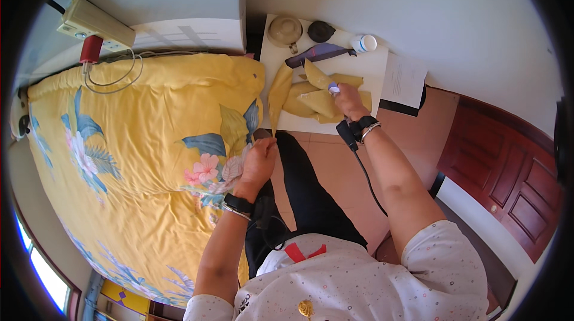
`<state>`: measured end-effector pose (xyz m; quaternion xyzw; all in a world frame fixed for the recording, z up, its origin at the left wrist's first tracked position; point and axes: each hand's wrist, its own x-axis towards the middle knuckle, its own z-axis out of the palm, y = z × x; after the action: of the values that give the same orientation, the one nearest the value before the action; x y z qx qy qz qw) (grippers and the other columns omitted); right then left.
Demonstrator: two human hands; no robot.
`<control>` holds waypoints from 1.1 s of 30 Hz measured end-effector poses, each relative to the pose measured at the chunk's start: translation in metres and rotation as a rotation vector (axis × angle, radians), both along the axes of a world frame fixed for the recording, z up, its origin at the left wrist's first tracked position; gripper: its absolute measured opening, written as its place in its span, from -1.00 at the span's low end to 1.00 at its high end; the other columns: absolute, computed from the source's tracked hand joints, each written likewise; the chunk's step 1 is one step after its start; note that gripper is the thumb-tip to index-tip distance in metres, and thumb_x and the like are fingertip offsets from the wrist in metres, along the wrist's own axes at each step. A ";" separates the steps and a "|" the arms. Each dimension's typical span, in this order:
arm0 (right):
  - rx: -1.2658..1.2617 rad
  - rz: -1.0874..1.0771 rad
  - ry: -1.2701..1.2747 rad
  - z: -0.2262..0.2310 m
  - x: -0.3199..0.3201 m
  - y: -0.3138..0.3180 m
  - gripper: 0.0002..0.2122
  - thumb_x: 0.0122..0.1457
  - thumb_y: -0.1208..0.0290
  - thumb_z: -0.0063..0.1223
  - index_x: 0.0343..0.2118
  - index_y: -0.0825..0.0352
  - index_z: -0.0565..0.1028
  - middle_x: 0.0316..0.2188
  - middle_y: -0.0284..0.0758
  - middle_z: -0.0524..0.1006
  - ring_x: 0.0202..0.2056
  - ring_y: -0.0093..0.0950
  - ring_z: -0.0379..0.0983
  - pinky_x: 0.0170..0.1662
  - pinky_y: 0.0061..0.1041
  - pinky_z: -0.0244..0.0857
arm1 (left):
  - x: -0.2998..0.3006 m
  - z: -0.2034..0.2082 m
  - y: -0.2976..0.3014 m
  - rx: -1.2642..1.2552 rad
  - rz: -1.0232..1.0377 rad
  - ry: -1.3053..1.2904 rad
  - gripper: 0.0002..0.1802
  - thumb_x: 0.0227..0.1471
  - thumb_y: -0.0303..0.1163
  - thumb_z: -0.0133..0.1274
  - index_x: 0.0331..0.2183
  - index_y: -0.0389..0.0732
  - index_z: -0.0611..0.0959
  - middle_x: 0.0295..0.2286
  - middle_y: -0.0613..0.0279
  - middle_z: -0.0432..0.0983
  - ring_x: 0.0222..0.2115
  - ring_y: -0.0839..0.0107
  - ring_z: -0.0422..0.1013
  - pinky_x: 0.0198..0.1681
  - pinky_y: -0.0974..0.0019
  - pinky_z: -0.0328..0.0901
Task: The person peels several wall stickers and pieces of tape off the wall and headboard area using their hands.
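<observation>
Softly creased yellow cloth [278, 92] tapers into pinched left fingers [267, 144]; right fingers [342, 92] clasp something lilac [333, 88]

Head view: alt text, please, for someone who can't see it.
A person's right hand holds a small pale object over yellow cloth pieces on a white table; the left hand appears to pinch a yellow strip, beside a yellow floral bedspread.

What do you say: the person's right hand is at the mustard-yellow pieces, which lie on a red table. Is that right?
Only the colour is off: the head view shows a white table. The right hand is indeed at the mustard-yellow pieces there.
</observation>
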<state>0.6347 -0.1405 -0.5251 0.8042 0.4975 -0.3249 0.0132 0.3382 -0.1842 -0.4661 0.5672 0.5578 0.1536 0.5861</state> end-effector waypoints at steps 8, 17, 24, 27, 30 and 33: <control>-0.074 0.149 -0.152 0.012 -0.011 0.014 -0.83 0.03 0.39 -0.17 -0.36 0.34 0.42 -0.44 -0.11 0.49 -0.32 -0.17 0.42 -0.28 -0.23 0.29 | -0.001 -0.003 0.001 0.010 0.015 0.006 -0.81 -0.08 -0.46 -0.05 -0.36 -0.34 0.52 -0.44 -0.08 0.43 -0.37 0.02 0.37 -0.32 0.23 0.28; -0.232 0.307 -0.202 0.029 -0.021 0.022 -0.74 0.10 0.42 -0.31 -0.18 0.39 0.33 -0.41 -0.11 0.49 -0.33 -0.19 0.44 -0.29 -0.27 0.31 | -0.010 -0.005 -0.006 0.018 0.034 0.013 -0.83 -0.08 -0.47 -0.06 -0.39 -0.33 0.52 -0.45 -0.08 0.43 -0.39 0.00 0.36 -0.32 0.21 0.27; -0.231 0.209 -0.232 0.024 -0.003 0.024 -0.54 0.10 0.36 -0.34 0.06 0.45 0.08 -0.30 -0.06 0.47 -0.26 -0.19 0.42 -0.24 -0.29 0.29 | -0.014 0.001 -0.002 0.026 0.036 0.028 -0.83 -0.08 -0.47 -0.08 -0.39 -0.34 0.52 -0.45 -0.08 0.44 -0.38 0.03 0.37 -0.32 0.21 0.27; -0.246 0.201 -0.178 0.025 0.012 0.027 -0.51 0.08 0.36 -0.31 0.07 0.47 0.03 -0.27 -0.05 0.45 -0.22 -0.19 0.40 -0.18 -0.28 0.26 | -0.019 0.008 0.001 0.054 0.000 0.049 -0.76 -0.05 -0.43 -0.06 -0.28 -0.32 0.51 -0.41 0.05 0.46 -0.45 0.32 0.43 -0.39 0.41 0.29; -0.245 0.130 -0.219 0.031 0.025 0.026 -0.58 0.07 0.38 -0.29 0.02 0.37 0.17 -0.28 -0.08 0.46 -0.20 -0.19 0.39 -0.16 -0.28 0.24 | -0.022 0.022 0.003 0.034 -0.018 0.128 -0.76 -0.05 -0.40 -0.05 -0.29 -0.31 0.52 -0.43 0.07 0.48 -0.47 0.31 0.45 -0.39 0.40 0.30; -0.063 0.292 -0.113 0.034 0.032 0.017 -0.70 0.04 0.38 -0.24 -0.13 0.27 0.35 -0.33 -0.10 0.47 -0.22 -0.18 0.38 -0.18 -0.29 0.24 | -0.030 0.024 0.002 0.037 -0.018 0.160 -0.76 -0.05 -0.39 -0.06 -0.30 -0.29 0.53 -0.46 0.08 0.48 -0.50 0.30 0.45 -0.40 0.40 0.30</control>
<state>0.6664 -0.1235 -0.4915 0.7395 0.5971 -0.2895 0.1135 0.3086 -0.1821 -0.4416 0.5935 0.5946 0.1130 0.5305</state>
